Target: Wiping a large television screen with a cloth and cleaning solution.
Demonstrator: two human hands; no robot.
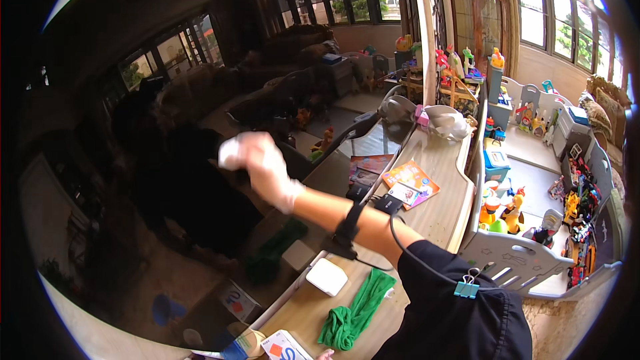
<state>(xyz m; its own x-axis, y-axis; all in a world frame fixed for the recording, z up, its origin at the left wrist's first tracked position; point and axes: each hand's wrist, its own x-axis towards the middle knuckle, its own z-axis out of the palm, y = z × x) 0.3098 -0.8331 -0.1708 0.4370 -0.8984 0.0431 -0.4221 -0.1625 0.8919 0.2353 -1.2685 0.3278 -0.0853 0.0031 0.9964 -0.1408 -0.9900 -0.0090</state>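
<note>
My right hand (265,172), in a thin whitish glove and blurred by motion, grips a small white wad (231,154), perhaps a cloth or tissue. It is held up at a large, dark, glossy screen (200,110); whether it touches the surface cannot be told. The screen mirrors the room. Only fingertips of my left hand (326,354) show at the bottom edge, beside a white printed box (284,345). On the wooden cabinet top (310,320) below the screen lie a crumpled green cloth (355,312) and a white lidded box (326,277).
An orange booklet (417,180) and a black device (389,203) lie farther along the cabinet, before a grey-white object (447,122). A grey play fence (515,260) encloses many toys (580,210) at right. A cable (425,265) runs along my sleeve, held by a blue binder clip (466,288).
</note>
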